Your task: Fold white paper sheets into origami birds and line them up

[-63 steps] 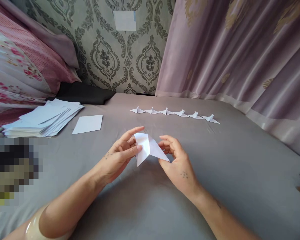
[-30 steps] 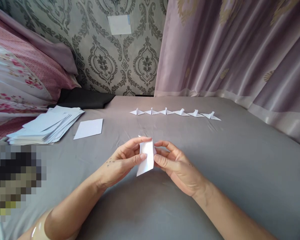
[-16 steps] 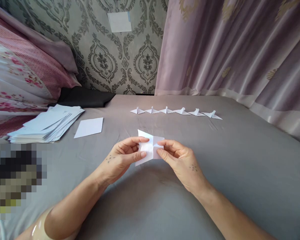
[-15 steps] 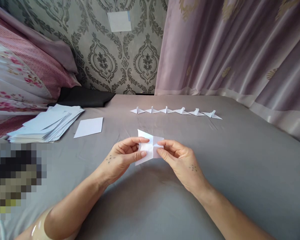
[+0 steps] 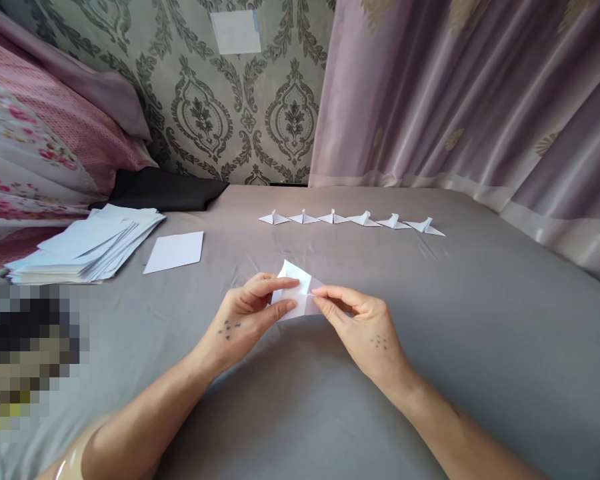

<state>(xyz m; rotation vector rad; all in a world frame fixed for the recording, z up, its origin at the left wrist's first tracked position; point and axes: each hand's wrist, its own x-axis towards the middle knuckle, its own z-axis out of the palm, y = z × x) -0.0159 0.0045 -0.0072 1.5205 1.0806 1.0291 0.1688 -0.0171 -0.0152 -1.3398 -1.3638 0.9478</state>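
A small white sheet of paper [image 5: 291, 272], creased and partly folded, is held up in front of me above the grey cloth. My left hand [image 5: 253, 310] grips its left side, with the thumb below and the index finger stretched across its face. At the right edge, the thumb and index finger of my right hand [image 5: 357, 317] pinch the paper close to its middle crease. Farther back, several folded white paper birds [image 5: 365, 219] stand in a row, wings nearly touching.
On the left lies a stack of white paper [image 5: 87, 247], with a single white sheet [image 5: 175, 252] beside it. Behind the stack is a folded black cloth [image 5: 165, 190]. The grey-covered surface [image 5: 480, 320] reaches back to a patterned wall and a pink curtain [image 5: 405, 100].
The paper's left and right parts have drawn inward, and its right edge is now pinched narrower between my right fingers. The view has shifted slightly.
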